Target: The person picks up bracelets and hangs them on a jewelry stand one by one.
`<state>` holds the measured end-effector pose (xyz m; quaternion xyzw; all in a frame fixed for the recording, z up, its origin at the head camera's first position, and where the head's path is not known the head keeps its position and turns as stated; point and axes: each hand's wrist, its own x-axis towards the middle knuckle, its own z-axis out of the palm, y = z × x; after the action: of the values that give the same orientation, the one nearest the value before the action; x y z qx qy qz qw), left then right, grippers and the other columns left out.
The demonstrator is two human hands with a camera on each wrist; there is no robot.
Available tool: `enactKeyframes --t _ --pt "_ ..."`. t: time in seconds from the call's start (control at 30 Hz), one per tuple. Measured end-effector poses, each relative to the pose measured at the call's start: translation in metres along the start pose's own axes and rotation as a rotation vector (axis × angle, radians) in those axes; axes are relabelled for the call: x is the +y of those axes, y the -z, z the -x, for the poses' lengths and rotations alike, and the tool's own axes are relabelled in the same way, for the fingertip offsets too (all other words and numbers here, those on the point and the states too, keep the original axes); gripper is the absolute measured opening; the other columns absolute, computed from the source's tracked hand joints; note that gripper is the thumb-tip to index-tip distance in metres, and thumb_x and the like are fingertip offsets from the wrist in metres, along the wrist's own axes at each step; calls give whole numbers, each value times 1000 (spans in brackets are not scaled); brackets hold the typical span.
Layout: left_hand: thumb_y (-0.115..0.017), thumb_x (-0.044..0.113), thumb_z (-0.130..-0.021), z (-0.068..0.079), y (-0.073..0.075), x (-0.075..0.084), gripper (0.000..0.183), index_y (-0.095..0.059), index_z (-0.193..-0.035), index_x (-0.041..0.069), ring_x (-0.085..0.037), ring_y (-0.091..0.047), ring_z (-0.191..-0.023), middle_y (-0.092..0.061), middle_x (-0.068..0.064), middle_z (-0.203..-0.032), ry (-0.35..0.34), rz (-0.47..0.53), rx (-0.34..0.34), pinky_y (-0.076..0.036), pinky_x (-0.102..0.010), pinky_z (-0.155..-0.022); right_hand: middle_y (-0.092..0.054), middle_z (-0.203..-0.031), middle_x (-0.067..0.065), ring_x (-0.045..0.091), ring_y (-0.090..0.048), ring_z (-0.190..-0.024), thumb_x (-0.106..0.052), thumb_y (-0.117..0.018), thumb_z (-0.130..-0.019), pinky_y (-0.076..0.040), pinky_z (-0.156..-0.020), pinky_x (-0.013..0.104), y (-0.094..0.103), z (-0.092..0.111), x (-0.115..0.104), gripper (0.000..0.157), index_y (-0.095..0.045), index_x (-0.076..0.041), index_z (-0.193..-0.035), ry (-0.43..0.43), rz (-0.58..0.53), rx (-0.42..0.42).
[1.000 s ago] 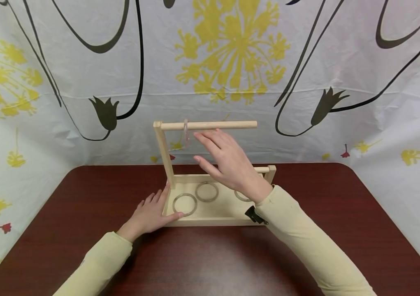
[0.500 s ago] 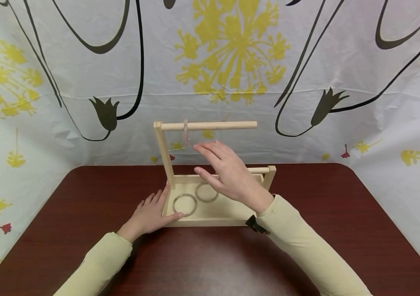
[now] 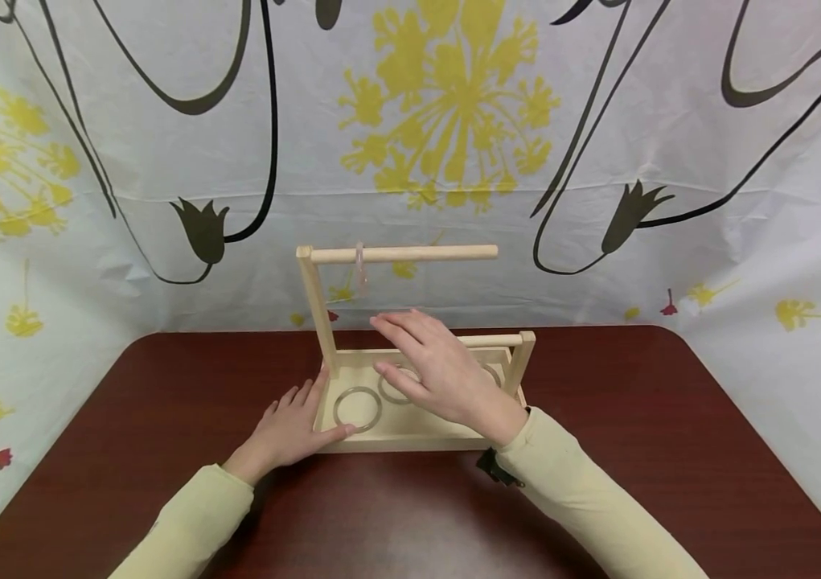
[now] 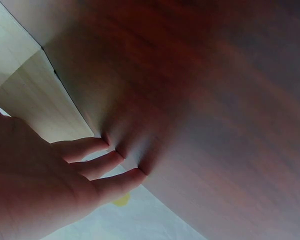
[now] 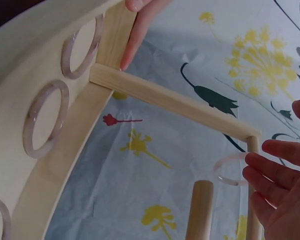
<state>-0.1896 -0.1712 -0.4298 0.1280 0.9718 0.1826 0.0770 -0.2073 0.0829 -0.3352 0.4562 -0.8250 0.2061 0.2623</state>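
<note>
A pale wooden bangle stand (image 3: 410,444) has a tray base, with a bangle (image 3: 361,273) hanging on its upper bar (image 3: 424,254). My left hand (image 3: 285,434) rests against the tray's left end, thumb over the front rim, fingers spread along the side. In the tray lie a left bangle (image 3: 357,388), a middle bangle (image 3: 381,390) and a right bangle (image 3: 494,374); my right hand partly hides the last two. That right hand (image 3: 435,374) hovers over the tray, below the upper bar, fingers extended and holding nothing. The right wrist view shows the hanging bangle (image 5: 217,172) behind its fingertips.
A shorter, lower bar (image 3: 490,341) extends from a post (image 3: 522,362) at the stand's right end. The stand sits on a dark red-brown table (image 3: 598,418). Behind it hangs a white cloth (image 3: 468,221) with yellow and dark flower prints.
My right hand has moved down from just under the upper bar to lower over the tray. The hanging bangle stays in place. My left hand stays on the tray's end.
</note>
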Motion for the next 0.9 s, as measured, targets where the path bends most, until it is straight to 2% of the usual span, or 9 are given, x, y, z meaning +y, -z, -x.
enactKeyframes --t 0.13,0.47,0.67,0.9 --pt "-49 74 -84 -1 -1 0 105 -9 -156 9 -50 -28 -134 -28 -29 -150 -8 1 3 -24 -68 -101 -56 -131 14 26 -49 -124 -43 -39 -103 -23 -112 37 -4 3 -2 55 -53 0 -135 15 -9 4" --pt "-49 74 -84 0 -1 -1 105 -10 -156 9 -50 -28 -134 -29 -30 -149 -9 5 3 -24 -68 -100 -56 -130 13 25 -49 -124 -43 -37 -103 -22 -112 34 -13 10 -10 55 -53 0 -135 15 -18 -34" --pt "-49 74 -84 -1 -2 -2 105 -11 -156 8 -51 -29 -133 -30 -30 -149 -9 -1 11 -25 -68 -100 -57 -128 14 26 -51 -123 -37 -46 -102 -25 -111 35 -24 16 -13 50 -54 1 -133 31 -23 -49" --pt "-50 72 -85 -1 -1 -1 104 -11 -156 6 -50 -30 -133 -30 -29 -149 -8 -12 5 -25 -68 -100 -57 -128 14 27 -52 -121 -31 -56 -97 -30 -109 40 -37 23 -16 49 -54 2 -133 -1 -50 -102"
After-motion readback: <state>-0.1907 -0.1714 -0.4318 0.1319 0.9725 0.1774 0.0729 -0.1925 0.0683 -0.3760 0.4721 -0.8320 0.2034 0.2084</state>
